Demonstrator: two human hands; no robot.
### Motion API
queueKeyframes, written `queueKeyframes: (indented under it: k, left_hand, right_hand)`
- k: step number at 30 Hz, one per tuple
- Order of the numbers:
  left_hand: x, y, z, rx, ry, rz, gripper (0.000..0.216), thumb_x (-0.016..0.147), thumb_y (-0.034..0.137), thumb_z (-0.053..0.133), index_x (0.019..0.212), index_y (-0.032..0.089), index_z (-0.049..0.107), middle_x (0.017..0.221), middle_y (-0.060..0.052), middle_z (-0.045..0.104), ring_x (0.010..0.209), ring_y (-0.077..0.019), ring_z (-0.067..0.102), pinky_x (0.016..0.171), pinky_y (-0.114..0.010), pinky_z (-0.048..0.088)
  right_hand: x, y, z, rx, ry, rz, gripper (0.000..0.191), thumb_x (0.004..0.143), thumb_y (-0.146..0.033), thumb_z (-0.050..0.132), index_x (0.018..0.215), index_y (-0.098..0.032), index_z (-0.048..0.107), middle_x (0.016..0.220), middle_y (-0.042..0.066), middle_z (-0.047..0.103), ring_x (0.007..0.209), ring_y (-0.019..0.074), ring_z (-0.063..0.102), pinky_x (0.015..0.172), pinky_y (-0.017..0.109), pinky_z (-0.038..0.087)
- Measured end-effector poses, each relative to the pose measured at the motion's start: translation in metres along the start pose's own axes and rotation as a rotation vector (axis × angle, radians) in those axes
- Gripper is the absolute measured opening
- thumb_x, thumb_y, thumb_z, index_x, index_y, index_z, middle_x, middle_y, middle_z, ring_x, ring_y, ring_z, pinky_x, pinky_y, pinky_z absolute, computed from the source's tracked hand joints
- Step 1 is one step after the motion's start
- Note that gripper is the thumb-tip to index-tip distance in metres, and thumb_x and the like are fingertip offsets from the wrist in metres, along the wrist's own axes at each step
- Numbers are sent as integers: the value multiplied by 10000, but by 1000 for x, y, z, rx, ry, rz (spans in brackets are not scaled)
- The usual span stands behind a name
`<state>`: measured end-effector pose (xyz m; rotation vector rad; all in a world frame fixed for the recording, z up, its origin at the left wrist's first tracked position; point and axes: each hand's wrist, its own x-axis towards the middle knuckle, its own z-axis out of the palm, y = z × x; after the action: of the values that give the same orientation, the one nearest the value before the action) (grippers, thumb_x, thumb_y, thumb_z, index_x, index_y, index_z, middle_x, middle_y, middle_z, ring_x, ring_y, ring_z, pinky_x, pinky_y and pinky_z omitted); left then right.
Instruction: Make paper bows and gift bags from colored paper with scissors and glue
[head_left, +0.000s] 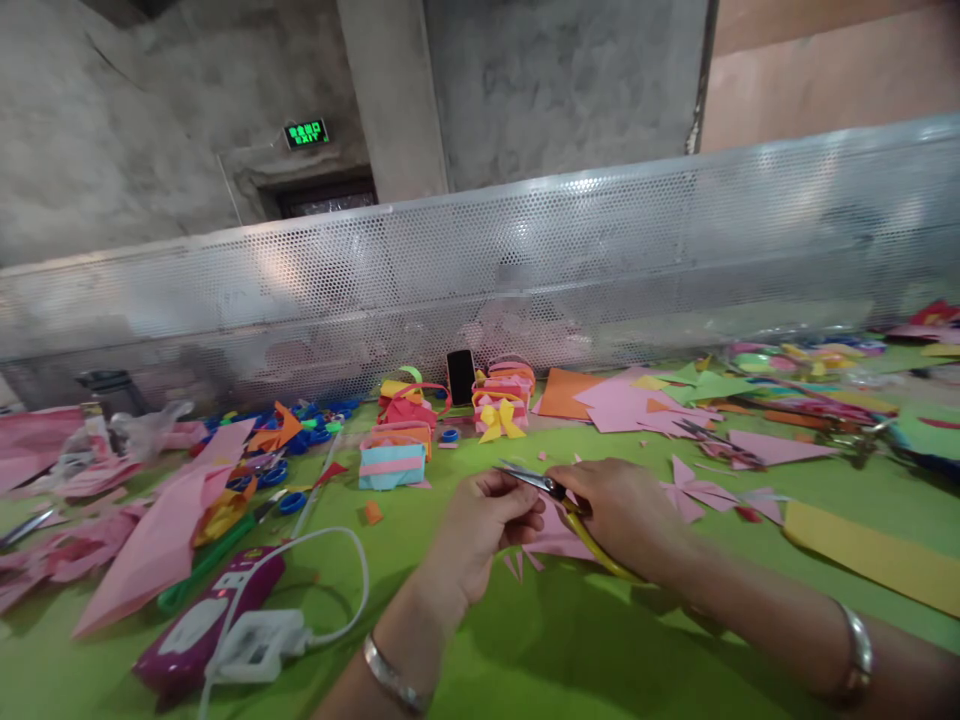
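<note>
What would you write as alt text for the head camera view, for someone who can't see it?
A person's right hand holds yellow-handled scissors, blades close to the left hand, above a green table strewn with pink paper. Beyond stand small bag-like paper crafts and a dark-screened phone, before a perforated metal panel.

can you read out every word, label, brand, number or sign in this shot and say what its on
"EXIT": on the lit green sign on the concrete wall, below a row of Chinese characters too blurred to read surely.
White charger: any print is too blurred to read.
Purple power strip: no readable text.
I can read nothing else.
</note>
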<state>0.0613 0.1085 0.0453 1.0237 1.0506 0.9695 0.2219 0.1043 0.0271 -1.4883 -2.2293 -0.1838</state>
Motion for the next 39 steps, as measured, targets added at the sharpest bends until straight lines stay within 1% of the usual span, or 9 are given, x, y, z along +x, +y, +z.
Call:
queueKeyframes:
  k: [4,14,19,23,27,29,31,34,39]
  left_hand:
    - [1,-1,0,-7,2,1,90,719,57,619,642,100,639,566,-20,627,455,-61,560,460,-159,443]
    - [1,-2,1,-14,-1,4,72,661,101,685,611,109,633,563,-22,629,457,-59,552,455,-154,436]
    - [1,-2,0,9,3,13,82,654,131,686,610,119,618,542,-18,617,451,-64,543,466,-167,437]
    - [2,-3,-1,-10,20,34,102,608,151,712,603,126,614,535,-9,608,455,-66,539,457,-167,413]
    - [1,-4,0,-36,33,53,109,589,167,716,600,130,614,561,-12,622,461,-63,538,460,-168,401]
    - [0,-4,2,-43,25,59,123,583,178,724,584,131,610,546,-6,613,454,-59,527,457,-166,390]
    - [-1,-4,4,-43,10,62,131,578,184,729,578,130,610,532,-2,604,452,-57,521,454,-165,378]
    - [-2,-4,6,-42,-7,53,132,570,183,728,587,133,607,535,1,601,451,-57,517,449,-166,362]
    - [-1,-2,7,-113,38,79,130,567,174,702,594,145,578,532,13,588,438,-58,503,410,-167,307]
  right_hand:
    - [0,-1,-2,-12,-25,29,158,736,-128,474,709,-203,610,628,14,635,568,135,519,508,243,190]
    - [-1,-3,-4,-38,-45,48,152,729,-134,472,676,-208,594,595,11,620,525,130,501,490,238,160]
    - [0,-4,-5,-21,-63,113,162,744,-163,476,673,-219,610,566,10,614,481,129,473,472,245,151]
    - [4,3,-5,216,22,210,192,788,-247,461,655,-197,590,547,-1,574,502,137,474,479,233,235]
    - [5,10,-5,661,77,213,143,747,-315,544,728,-178,576,652,4,606,598,156,536,535,243,366]
    - [5,8,-6,833,36,185,143,706,-298,595,765,-170,571,682,2,612,621,154,550,555,247,392]
    - [4,2,-8,922,-24,179,135,676,-261,617,751,-161,566,644,-13,582,591,134,528,533,238,378]
    - [5,-6,-12,1041,-86,250,152,661,-233,619,782,-152,574,587,-44,527,527,95,468,490,220,339]
    - [5,-6,-16,1273,-234,431,417,610,-253,692,995,-159,562,591,-44,583,456,80,478,419,199,324]
